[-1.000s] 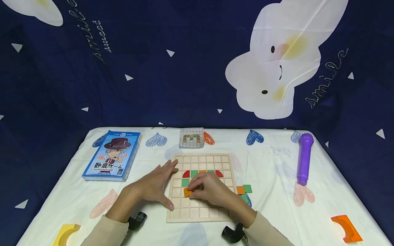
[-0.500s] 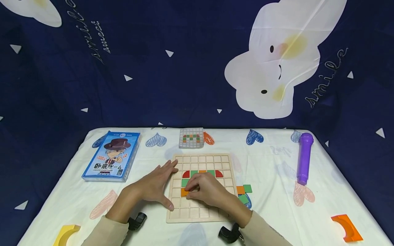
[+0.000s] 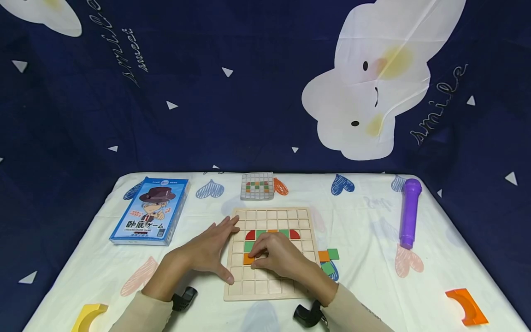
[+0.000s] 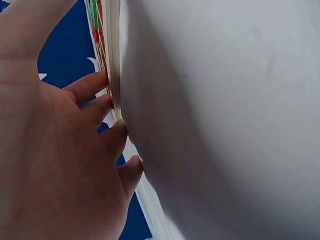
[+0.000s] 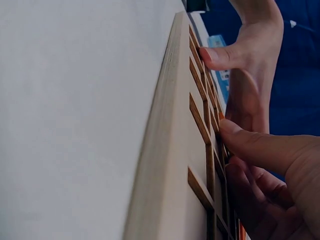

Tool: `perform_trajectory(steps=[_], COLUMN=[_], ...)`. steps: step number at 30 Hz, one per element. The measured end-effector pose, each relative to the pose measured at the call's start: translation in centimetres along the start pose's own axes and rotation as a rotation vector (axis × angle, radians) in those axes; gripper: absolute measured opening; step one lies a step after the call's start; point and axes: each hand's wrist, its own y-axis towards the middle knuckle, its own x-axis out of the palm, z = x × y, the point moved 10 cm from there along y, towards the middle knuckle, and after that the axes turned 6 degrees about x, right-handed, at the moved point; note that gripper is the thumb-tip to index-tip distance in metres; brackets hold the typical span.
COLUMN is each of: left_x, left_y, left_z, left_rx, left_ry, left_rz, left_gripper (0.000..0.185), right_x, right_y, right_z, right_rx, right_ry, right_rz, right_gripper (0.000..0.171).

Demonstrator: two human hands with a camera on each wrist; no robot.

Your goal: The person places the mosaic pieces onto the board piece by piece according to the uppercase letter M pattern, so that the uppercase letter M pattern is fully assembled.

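Your right hand (image 3: 280,257) lies on the wooden grid board (image 3: 271,291), fingers curled, pinching an orange square tile (image 3: 248,259) in a cell on its left side. Your left hand (image 3: 209,251) rests spread flat against the board's left edge. Beyond them sits a small pattern card (image 3: 257,186).

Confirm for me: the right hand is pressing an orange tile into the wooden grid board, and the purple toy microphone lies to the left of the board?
Not quite. The purple toy microphone lies right of the wooden grid board, as the head view shows. The right hand does press the orange tile.
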Motion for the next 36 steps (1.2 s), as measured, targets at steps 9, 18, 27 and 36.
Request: perform_trajectory(steps=[9,18,27,36], left_x=[0.0,0.1,0.3,0.2], left_y=[0.0,0.0,0.1,0.1], left_z=[0.0,-0.2,-0.4,-0.2], left_rx=[0.006,0.008,-0.002,0.005], left_ry=[0.0,0.007,0.01,-0.004], left_rz=[0.002,0.003,-0.007,0.003], left_gripper=[0.133,0.131,0.131,0.132], right_x=[0.2,0.2,-0.2,-2.0], right_y=[0.1,0.0,-0.1,-1.0], right_z=[0.0,-0.2,0.0,0.3], right_rx=[-0.009,-0.021,-0.013,-0.028], right_ry=[-0.033,-0.048,0.015,0.083], right_rz=[-0.024,-0.024,-0.052,-0.064], right_gripper=[0.014,0.014,0.019,0.025])
